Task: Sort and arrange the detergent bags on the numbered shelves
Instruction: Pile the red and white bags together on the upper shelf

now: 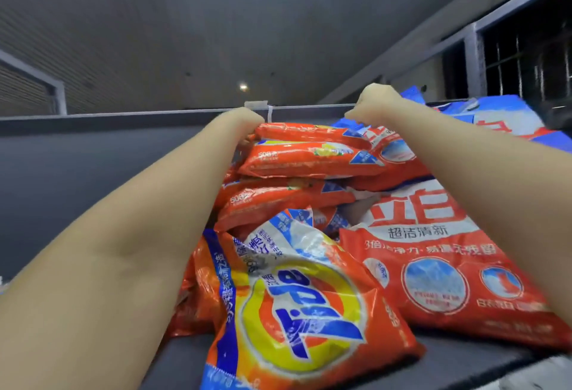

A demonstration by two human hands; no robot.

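Several orange detergent bags lie piled on a dark grey shelf (93, 173). At the front lies an orange bag with a yellow and blue round logo (303, 306). A large red and white bag (433, 253) lies to its right. Behind them, small orange bags (306, 160) are stacked flat. My left hand (240, 120) is closed on the far left end of the top orange bag (309, 131). My right hand (376, 103) is closed on the far edge of a bag at the back right; which bag it grips is hidden.
A thin metal rail (154, 112) with a white clip (256, 104) runs along the shelf's back edge. Blue and white bags (501, 117) lie at the far right. A barred window (526, 55) is at the upper right. The shelf's left half is bare.
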